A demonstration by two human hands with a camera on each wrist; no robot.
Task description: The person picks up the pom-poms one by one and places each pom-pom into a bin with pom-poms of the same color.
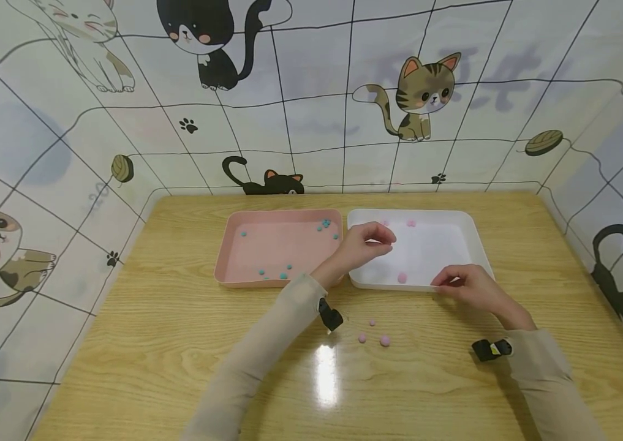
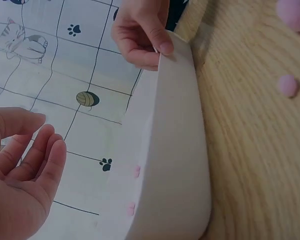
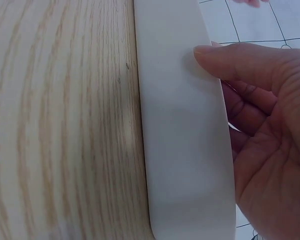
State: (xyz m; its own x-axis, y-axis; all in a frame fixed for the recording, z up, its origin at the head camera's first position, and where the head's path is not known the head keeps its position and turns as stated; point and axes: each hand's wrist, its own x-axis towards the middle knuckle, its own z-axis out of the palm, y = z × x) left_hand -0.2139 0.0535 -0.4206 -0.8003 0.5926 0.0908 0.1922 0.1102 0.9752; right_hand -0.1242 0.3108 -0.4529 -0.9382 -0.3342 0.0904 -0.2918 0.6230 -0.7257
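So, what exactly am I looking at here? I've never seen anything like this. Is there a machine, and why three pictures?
There's no robot arm here, just a person's two bare hands. The big picture comes from a camera worn on the head, looking forward and down; the two smaller ones come from cameras on the left and right wrists.

On the wood-grained table sit a shallow pink rectangular tray with small blue-green balls in it, and a shallow white rectangular tray with a few pink pieces. Three small, round pink balls lie on the table in front.

The right hand pinches the white tray's near rim. The left hand is above that tray; I see nothing between its fingers.
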